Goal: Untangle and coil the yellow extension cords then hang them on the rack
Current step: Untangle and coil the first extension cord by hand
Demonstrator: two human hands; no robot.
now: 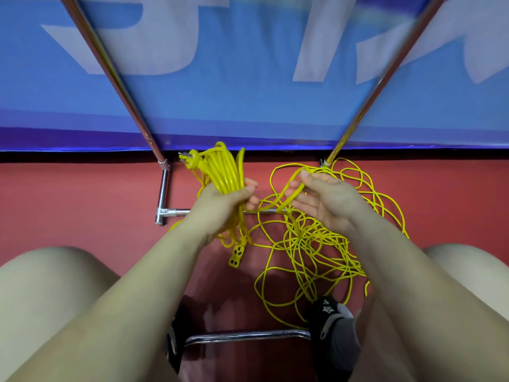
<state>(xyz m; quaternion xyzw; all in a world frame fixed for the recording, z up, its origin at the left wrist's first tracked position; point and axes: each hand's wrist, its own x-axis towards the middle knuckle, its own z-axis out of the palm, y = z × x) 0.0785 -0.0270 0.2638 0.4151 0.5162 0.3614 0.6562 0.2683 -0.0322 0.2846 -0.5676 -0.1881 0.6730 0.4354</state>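
Yellow extension cord in a gathered coil [224, 175] is gripped by the left hand [228, 199], whose fingers [252, 188] are curled round the bundled loops; the coil rises above the fist and its lower loops hang below the wrist. 1 socket end [236, 256] hangs beneath it, and 1 plug [187, 157] is seen at the coil's top. A single strand [292, 195] is pinched by the right hand [322, 199] between thumb and curled fingers. That strand runs down into the loose tangle [311, 244] spread on the red floor [82, 194], between the rack's [162, 194] 2 chrome uprights. 2 hands are seen; how many separate cords are in the tangle cannot be told.
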